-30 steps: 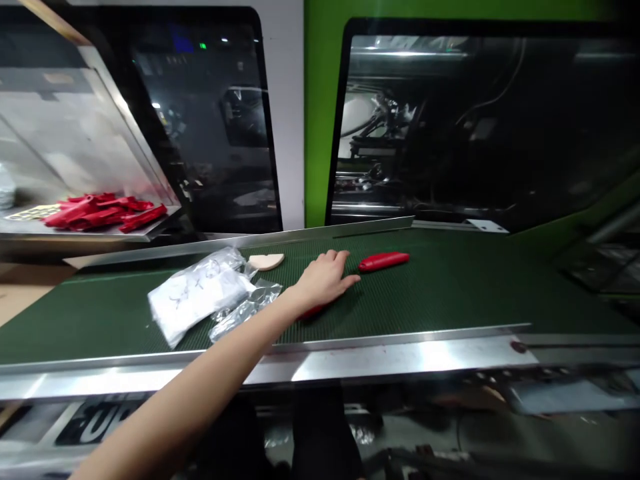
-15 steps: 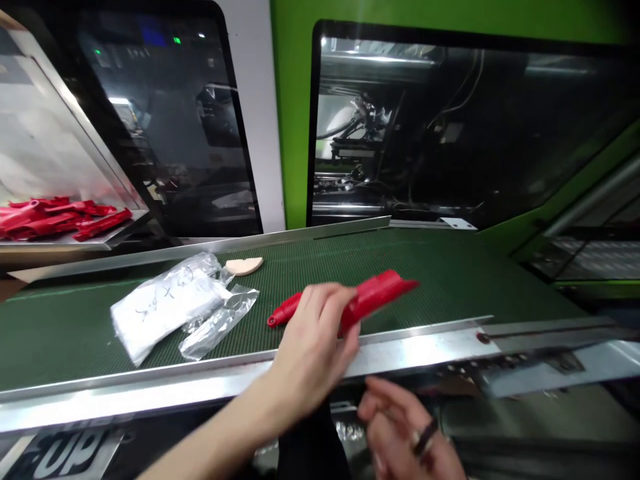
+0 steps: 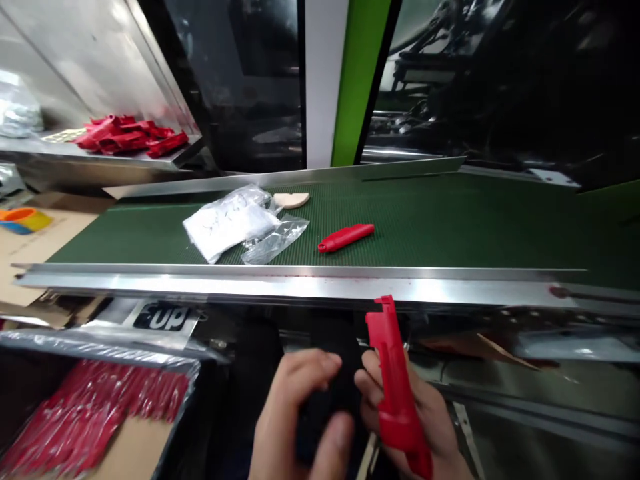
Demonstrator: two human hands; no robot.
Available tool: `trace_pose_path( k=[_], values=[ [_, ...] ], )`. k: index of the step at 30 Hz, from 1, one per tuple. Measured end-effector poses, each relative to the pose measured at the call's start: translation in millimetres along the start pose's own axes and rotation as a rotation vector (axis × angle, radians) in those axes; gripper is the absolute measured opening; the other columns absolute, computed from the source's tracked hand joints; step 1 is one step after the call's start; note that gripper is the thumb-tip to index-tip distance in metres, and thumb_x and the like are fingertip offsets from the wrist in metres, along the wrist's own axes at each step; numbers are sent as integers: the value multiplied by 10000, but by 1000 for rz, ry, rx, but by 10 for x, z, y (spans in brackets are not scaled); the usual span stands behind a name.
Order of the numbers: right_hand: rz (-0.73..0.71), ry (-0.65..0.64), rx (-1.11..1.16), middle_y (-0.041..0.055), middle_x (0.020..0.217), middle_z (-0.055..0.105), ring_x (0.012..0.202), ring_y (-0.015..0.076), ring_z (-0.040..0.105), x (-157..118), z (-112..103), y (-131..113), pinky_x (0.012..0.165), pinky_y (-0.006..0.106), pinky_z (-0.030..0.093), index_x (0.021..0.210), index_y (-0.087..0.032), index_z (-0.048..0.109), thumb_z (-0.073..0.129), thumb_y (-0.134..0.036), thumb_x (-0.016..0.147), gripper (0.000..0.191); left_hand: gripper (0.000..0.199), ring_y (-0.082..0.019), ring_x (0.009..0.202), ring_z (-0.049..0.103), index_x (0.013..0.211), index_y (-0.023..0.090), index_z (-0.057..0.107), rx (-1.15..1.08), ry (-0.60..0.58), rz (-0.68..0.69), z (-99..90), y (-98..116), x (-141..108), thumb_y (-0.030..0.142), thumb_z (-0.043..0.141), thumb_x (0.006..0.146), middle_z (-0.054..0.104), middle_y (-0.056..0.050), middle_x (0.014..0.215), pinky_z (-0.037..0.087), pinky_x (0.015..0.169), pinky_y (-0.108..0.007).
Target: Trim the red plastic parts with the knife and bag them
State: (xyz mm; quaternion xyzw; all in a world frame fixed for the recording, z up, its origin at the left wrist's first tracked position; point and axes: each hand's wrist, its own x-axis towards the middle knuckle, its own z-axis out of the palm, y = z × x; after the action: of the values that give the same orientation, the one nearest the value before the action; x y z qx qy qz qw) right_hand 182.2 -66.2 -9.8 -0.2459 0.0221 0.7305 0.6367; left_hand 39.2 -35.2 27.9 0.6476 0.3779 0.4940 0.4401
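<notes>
Red part in right hand, on near side of conveyor; fingers curled around it from behind, gripping. Upper end points toward metal rail. Left hand just beside, fingers curved, thumb spread away from them. Second red part lies on belt, near clear plastic bag and pale half-round piece. More red parts heaped on metal shelf, others inside lined box, lower left.
</notes>
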Motion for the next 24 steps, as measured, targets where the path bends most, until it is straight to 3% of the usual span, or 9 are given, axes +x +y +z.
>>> trace_pose_path(
  k=[3, 5, 12, 15, 20, 24],
  values=[
    [60, -13, 19, -62, 582, 572, 500, 35, 538, -12, 131, 99, 511, 131, 497, 689, -182, 597, 796, -342, 765, 266, 184, -137, 890, 604, 1107, 279, 630, -147, 47, -404, -179, 79, 36, 326, 585, 935, 640, -28, 1045, 488, 810, -228],
    [89, -15, 2, -54, 611, 616, 515, 33, 563, -13, 226, 156, 553, 143, 526, 711, -178, 629, 814, -318, 746, 235, 218, -128, 850, 603, 1088, 255, 655, -264, 38, -552, -270, 82, 46, 375, 631, 907, 655, -29, 995, 500, 776, -206],
    [157, -14, -92, 11, 739, 680, 620, 76, 621, 58, 424, 367, 586, 157, 532, 824, -168, 701, 807, -291, 752, 177, 283, -128, 747, 585, 1174, 248, 646, -619, 41, -616, -467, -34, -2, 327, 631, 903, 614, -40, 966, 490, 629, -224],
    [173, 5, -253, 2, 711, 628, 594, 72, 575, 78, 441, 445, 579, 176, 507, 813, -163, 672, 728, -354, 830, 199, 298, -108, 725, 571, 1202, 247, 633, -724, 65, -661, -556, -40, 0, 283, 625, 906, 600, -41, 997, 484, 653, -226],
    [134, 55, -517, -38, 602, 485, 507, 41, 390, 92, 512, 543, 473, 154, 355, 740, -154, 609, 715, -442, 823, 319, 343, -113, 806, 572, 1233, 251, 621, -788, 102, -732, -686, -81, -28, 303, 649, 896, 599, -39, 996, 484, 731, -213],
    [100, 66, -696, -26, 602, 505, 525, 60, 407, 118, 555, 598, 502, 191, 373, 761, -148, 631, 709, -485, 813, 350, 383, -132, 885, 571, 1262, 268, 597, -756, 94, -781, -744, -128, -46, 350, 656, 893, 598, -38, 1025, 485, 774, -225]
  ],
)
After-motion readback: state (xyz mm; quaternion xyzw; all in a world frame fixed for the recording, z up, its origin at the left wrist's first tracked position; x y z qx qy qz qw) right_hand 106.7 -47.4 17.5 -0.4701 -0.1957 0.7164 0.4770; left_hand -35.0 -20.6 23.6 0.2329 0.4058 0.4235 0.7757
